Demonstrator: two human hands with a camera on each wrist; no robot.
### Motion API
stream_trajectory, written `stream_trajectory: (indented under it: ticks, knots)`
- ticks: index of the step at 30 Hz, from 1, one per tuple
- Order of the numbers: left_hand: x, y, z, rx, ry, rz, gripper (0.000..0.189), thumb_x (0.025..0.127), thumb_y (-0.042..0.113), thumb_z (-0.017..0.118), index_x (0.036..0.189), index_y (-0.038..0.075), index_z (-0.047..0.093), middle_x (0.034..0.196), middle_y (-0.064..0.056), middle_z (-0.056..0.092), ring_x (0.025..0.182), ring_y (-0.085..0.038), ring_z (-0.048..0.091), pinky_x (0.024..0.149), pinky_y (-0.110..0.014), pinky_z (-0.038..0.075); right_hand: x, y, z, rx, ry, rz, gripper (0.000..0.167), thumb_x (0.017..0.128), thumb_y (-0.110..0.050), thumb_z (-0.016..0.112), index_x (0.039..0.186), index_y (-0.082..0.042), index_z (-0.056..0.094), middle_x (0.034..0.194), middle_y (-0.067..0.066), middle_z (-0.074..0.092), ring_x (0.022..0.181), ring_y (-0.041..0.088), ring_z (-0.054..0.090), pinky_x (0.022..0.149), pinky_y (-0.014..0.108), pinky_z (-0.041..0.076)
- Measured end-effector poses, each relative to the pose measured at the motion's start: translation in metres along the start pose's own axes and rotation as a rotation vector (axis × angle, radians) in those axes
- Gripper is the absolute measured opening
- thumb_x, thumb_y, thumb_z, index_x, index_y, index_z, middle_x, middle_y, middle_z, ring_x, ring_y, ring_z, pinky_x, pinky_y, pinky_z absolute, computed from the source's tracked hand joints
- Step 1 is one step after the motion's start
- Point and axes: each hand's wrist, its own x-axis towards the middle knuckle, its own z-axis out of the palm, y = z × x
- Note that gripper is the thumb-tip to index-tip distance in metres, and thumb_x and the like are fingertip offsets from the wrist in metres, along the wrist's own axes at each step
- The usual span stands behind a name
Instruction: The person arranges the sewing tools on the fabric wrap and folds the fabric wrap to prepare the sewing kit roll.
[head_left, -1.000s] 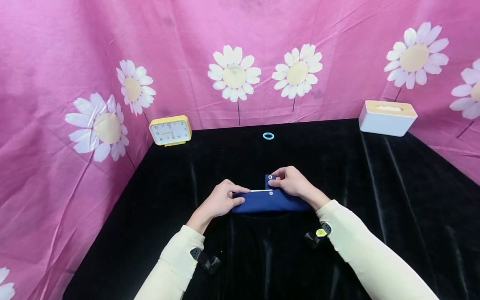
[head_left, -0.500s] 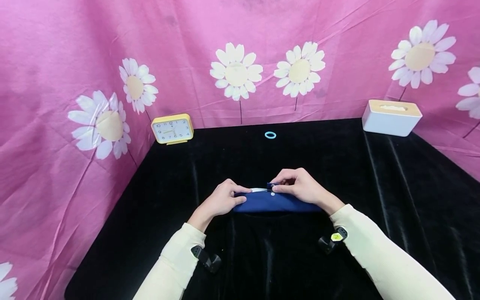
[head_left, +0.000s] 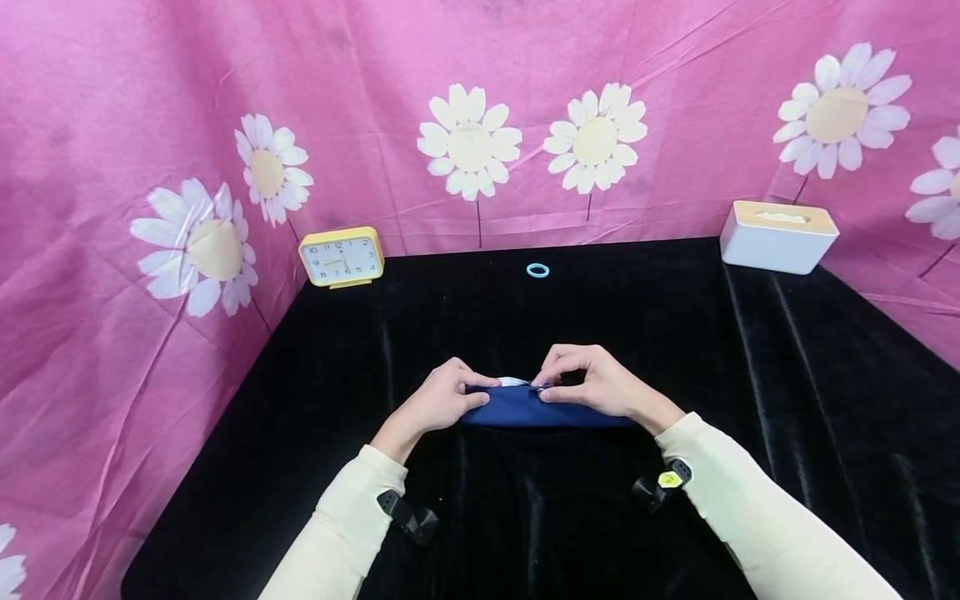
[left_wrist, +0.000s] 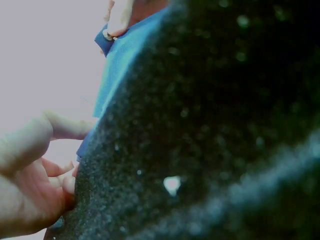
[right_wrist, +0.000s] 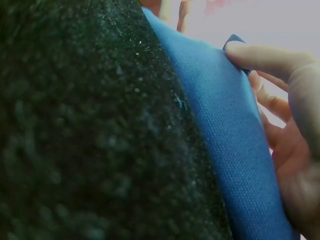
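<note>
A long dark blue fabric pouch (head_left: 510,410) lies on the black cloth in the head view, with a white strip (head_left: 513,382) showing along its far edge. My left hand (head_left: 437,403) holds its left end between thumb and fingers. My right hand (head_left: 603,385) pinches a small tab (right_wrist: 234,39) at the pouch's far edge, near the middle. In the left wrist view a metal snap (left_wrist: 107,35) shows on the tab beside my right thumb. The tab is folded toward the pouch's front, and my right fingers cover much of it.
Black cloth (head_left: 420,325) covers the table. A light blue ring (head_left: 537,270) lies beyond the pouch. At the back stand a yellow clock (head_left: 342,257) on the left and a white tissue box (head_left: 780,237) on the right, before a pink flowered curtain (head_left: 360,100).
My right hand has folded the tab from upright down toward the pouch's front, and the snap on the pouch is now covered. My left hand keeps its hold on the left end.
</note>
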Motion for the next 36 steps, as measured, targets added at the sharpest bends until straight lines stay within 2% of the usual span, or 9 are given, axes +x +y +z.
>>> stream_trajectory:
  ticks: [9, 17, 24, 32, 36]
  knots:
    - [0.000, -0.003, 0.000, -0.011, -0.004, -0.009, 0.024, 0.091, 0.007, 0.071, 0.113, 0.013, 0.079, 0.097, -0.008, 0.055, 0.080, -0.015, 0.048, 0.067, -0.023, 0.039, -0.003, 0.000, 0.001, -0.059, 0.023, -0.057, 0.019, 0.078, -0.005, 0.085, 0.096, -0.011, 0.082, 0.089, 0.000, 0.068, 0.087, 0.010, 0.062, 0.080, 0.022, 0.051]
    - [-0.001, -0.004, 0.000, -0.007, -0.007, -0.002, 0.025, 0.091, 0.009, 0.071, 0.115, 0.013, 0.078, 0.097, -0.007, 0.054, 0.082, -0.015, 0.047, 0.069, -0.024, 0.038, -0.003, 0.004, 0.002, -0.189, 0.097, -0.273, 0.024, 0.073, 0.003, 0.086, 0.093, -0.011, 0.082, 0.088, -0.002, 0.068, 0.085, 0.012, 0.062, 0.078, 0.017, 0.049]
    - [-0.002, -0.003, 0.000, -0.030, -0.007, -0.012, 0.025, 0.091, 0.008, 0.071, 0.114, 0.013, 0.078, 0.097, -0.007, 0.054, 0.083, -0.015, 0.046, 0.070, -0.025, 0.038, -0.001, 0.005, -0.001, -0.343, 0.076, -0.437, 0.027, 0.072, 0.001, 0.085, 0.095, -0.012, 0.082, 0.090, -0.002, 0.065, 0.085, 0.011, 0.059, 0.078, 0.019, 0.048]
    - [-0.003, -0.003, 0.000, -0.021, -0.005, -0.002, 0.025, 0.091, 0.009, 0.071, 0.115, 0.012, 0.078, 0.097, -0.007, 0.054, 0.083, -0.015, 0.046, 0.072, -0.025, 0.038, -0.001, -0.001, -0.007, -0.523, 0.039, -0.506, 0.017, 0.083, -0.012, 0.080, 0.100, -0.016, 0.082, 0.092, -0.003, 0.067, 0.086, 0.012, 0.058, 0.074, 0.023, 0.049]
    - [-0.003, -0.003, 0.000, -0.024, -0.004, -0.007, 0.025, 0.092, 0.009, 0.070, 0.115, 0.013, 0.078, 0.097, -0.007, 0.054, 0.083, -0.015, 0.046, 0.071, -0.026, 0.038, 0.000, -0.008, -0.008, -0.591, 0.037, -0.518, 0.016, 0.082, -0.014, 0.080, 0.098, -0.015, 0.082, 0.091, -0.004, 0.068, 0.087, 0.011, 0.058, 0.070, 0.024, 0.051]
